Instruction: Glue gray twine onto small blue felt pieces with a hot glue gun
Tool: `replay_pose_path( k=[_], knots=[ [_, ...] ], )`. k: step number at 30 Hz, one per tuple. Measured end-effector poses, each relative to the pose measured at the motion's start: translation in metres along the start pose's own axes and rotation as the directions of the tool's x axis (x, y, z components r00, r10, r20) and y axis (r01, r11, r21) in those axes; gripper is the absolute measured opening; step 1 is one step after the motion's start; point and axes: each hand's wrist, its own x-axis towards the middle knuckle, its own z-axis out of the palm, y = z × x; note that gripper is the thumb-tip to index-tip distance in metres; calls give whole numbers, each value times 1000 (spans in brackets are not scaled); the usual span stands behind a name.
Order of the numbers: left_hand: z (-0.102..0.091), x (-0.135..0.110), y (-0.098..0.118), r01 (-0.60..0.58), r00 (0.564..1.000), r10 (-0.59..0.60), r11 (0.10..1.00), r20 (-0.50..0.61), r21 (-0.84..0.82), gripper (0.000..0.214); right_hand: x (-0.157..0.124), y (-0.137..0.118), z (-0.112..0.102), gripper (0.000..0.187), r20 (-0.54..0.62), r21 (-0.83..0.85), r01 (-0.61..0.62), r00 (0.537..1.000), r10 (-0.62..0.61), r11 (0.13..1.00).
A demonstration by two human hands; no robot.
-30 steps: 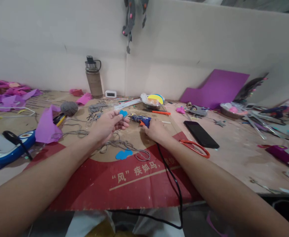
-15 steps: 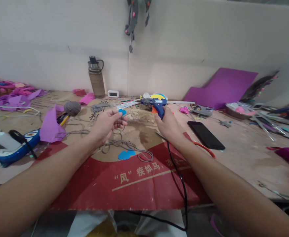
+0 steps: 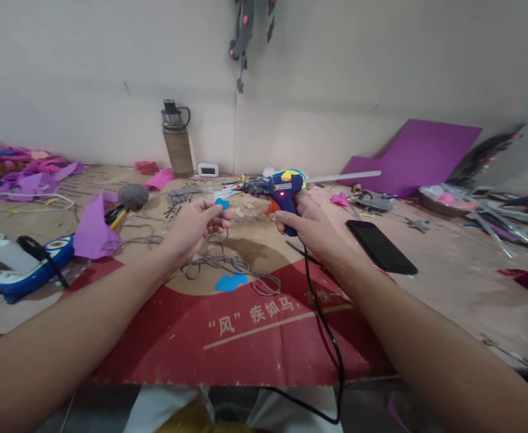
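Note:
My left hand (image 3: 201, 225) pinches a small blue felt piece (image 3: 222, 204) between thumb and fingers. Wrapped round the handle of a blue glue gun (image 3: 286, 195) is my right hand (image 3: 306, 222). The gun's nozzle points left, toward the felt piece but apart from it. A white glue stick (image 3: 345, 177) sticks out of its back, and a small red light glows on its side. Below my hands, a blue cloud-shaped cutout (image 3: 231, 282) lies on the cardboard (image 3: 178, 343) beside loops of grey yarn (image 3: 228, 263). The gun's black cord (image 3: 322, 319) hangs over the table's front edge.
A water bottle (image 3: 177, 141) and a small white clock (image 3: 208, 170) stand by the wall. To the right lie a black phone (image 3: 381, 246) and a purple sheet (image 3: 421, 156). Left are a grey yarn ball (image 3: 133, 196), purple scraps (image 3: 95, 228) and a blue-and-white power strip (image 3: 33, 273).
My right hand has raised the glue gun off the table and turned it so its nozzle points left, nearer my left hand. The left hand has barely moved.

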Motion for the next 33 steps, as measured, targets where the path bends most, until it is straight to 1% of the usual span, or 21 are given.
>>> replay_pose_path(
  k=[4,8,12,16,19,22,26,33],
  knots=[
    [1,-1,1,3,1000,-3,1000,-16,-2,15,-4,-9,0,22,-2,-29,35,999,-35,999],
    [0,0,1,-3,1000,3,1000,-5,-2,16,-6,-14,2,24,18,-143,64,998,-62,988],
    [0,0,0,-6,1000,6,1000,-18,-2,15,-7,-16,3,35,41,-233,173,985,-168,957],
    [1,0,0,-3,1000,3,1000,-25,9,13,-6,-14,4,50,82,-232,234,972,-221,944],
    [1,0,0,-5,1000,6,1000,-18,11,12,-5,-11,5,59,102,-216,241,969,-223,946],
    [2,-1,1,3,1000,-3,1000,-25,5,12,-5,-6,5,64,92,-229,246,969,-231,942],
    [3,-2,2,3,1000,-3,1000,-28,-5,13,-4,-2,5,66,91,-246,256,966,-240,935],
    [3,-2,1,6,1000,-6,1000,-24,-5,13,-4,-4,5,68,97,-272,251,968,-233,929]
  ],
)
